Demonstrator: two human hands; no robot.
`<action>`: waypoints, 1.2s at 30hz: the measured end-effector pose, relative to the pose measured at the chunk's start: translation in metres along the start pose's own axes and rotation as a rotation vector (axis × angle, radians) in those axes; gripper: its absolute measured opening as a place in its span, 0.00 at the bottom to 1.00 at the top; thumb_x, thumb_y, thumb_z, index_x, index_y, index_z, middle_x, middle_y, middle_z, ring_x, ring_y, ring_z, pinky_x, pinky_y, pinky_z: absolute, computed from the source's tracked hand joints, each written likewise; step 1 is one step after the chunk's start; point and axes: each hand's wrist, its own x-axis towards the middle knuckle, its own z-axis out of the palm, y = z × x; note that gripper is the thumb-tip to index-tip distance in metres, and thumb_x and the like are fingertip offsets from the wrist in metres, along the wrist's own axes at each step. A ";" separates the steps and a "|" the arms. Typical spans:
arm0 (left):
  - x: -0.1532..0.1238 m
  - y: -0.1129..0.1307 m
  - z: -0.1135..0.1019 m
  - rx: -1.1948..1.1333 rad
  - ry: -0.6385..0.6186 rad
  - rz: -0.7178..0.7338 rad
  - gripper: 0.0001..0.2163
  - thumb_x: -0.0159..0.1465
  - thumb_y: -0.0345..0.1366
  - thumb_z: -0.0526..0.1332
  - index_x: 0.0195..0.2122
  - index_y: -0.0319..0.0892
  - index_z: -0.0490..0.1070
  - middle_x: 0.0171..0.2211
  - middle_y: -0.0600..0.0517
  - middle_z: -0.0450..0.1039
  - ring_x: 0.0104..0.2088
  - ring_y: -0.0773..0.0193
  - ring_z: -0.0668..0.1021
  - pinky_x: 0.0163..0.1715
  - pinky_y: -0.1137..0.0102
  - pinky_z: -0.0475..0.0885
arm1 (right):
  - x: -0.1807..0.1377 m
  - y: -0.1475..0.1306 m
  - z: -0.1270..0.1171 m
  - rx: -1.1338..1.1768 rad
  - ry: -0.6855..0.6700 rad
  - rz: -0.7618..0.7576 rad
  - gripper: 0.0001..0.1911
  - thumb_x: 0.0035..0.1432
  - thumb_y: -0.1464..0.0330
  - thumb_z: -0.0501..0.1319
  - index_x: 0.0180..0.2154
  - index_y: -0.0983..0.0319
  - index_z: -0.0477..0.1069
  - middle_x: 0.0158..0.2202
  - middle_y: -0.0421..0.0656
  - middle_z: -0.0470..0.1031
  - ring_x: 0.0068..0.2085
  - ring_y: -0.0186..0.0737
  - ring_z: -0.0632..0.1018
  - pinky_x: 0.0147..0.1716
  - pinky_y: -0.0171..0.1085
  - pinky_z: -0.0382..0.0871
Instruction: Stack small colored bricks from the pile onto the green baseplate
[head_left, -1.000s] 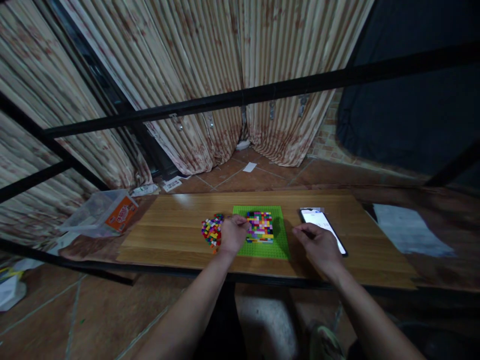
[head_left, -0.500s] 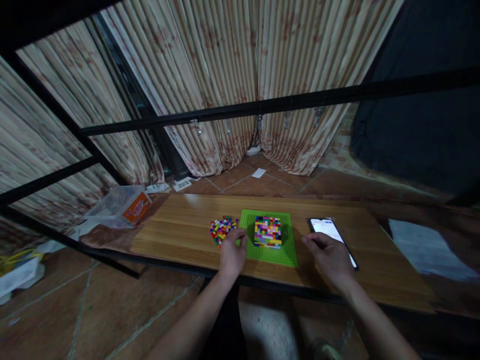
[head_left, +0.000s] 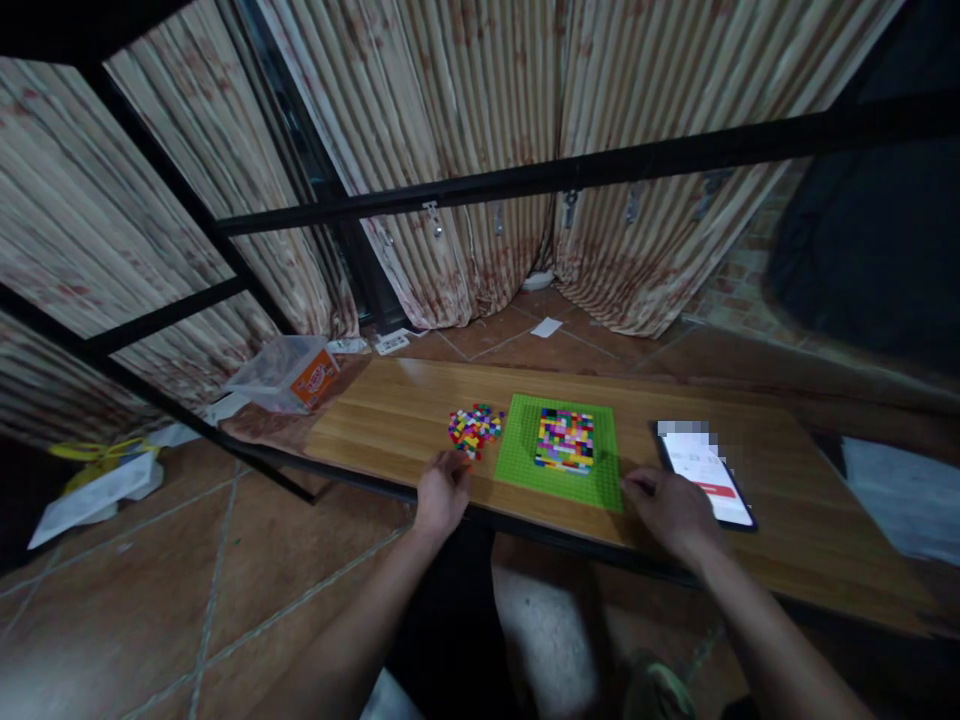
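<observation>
My left hand (head_left: pixel 442 492) is at the near side of a pile of small coloured toy bricks (head_left: pixel 475 428), fingers pinched together. An orange-red speck shows at its fingertips, too small to name. Right of the pile lies a green baseplate (head_left: pixel 517 460), bearing a square block built of multicoloured bricks (head_left: pixel 565 440). My right hand (head_left: pixel 679 512) hovers by the baseplate's near right corner with thumb and fingers closed in a pinch. Whatever may be between them is hidden. Just behind that hand is a phone (head_left: pixel 701 465) with its screen lit.
The wooden tabletop (head_left: pixel 390 400) has a dark front edge. A clear plastic box with an orange label (head_left: pixel 289 372) stands off its left end. White sheets (head_left: pixel 896 490) lie to the right. Behind the table run a black metal bar (head_left: pixel 510 190) and patterned curtains (head_left: pixel 465 90).
My left hand has drawn back from the baseplate's left edge to the near side of the pile, its fingers closing. My right hand stays pinched near the baseplate. The whole view has shifted.
</observation>
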 end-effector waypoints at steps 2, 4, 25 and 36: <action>0.002 0.004 0.005 0.023 -0.011 0.016 0.10 0.60 0.30 0.58 0.42 0.43 0.75 0.40 0.48 0.75 0.43 0.60 0.78 0.47 0.67 0.72 | -0.001 0.002 0.002 -0.070 -0.047 -0.010 0.12 0.53 0.62 0.57 0.27 0.55 0.78 0.29 0.44 0.81 0.31 0.48 0.78 0.28 0.40 0.63; 0.003 0.006 0.009 0.039 -0.030 0.024 0.11 0.60 0.30 0.59 0.42 0.43 0.75 0.40 0.48 0.75 0.45 0.60 0.77 0.49 0.67 0.71 | -0.002 0.004 0.002 -0.104 -0.067 -0.042 0.12 0.54 0.62 0.57 0.27 0.55 0.78 0.30 0.44 0.81 0.31 0.47 0.79 0.29 0.40 0.64; -0.005 0.027 0.012 -0.252 0.010 0.109 0.07 0.61 0.29 0.57 0.36 0.42 0.75 0.37 0.50 0.76 0.40 0.64 0.79 0.44 0.69 0.73 | -0.005 -0.014 -0.008 -0.236 -0.212 -0.047 0.12 0.63 0.68 0.54 0.38 0.60 0.77 0.41 0.46 0.80 0.42 0.42 0.78 0.36 0.35 0.63; 0.021 0.072 0.038 -0.492 -0.069 0.163 0.10 0.59 0.28 0.61 0.40 0.42 0.77 0.40 0.49 0.79 0.38 0.64 0.81 0.44 0.67 0.76 | -0.003 -0.015 -0.007 -0.254 -0.193 -0.071 0.12 0.62 0.69 0.55 0.38 0.60 0.77 0.41 0.46 0.80 0.41 0.41 0.79 0.36 0.34 0.62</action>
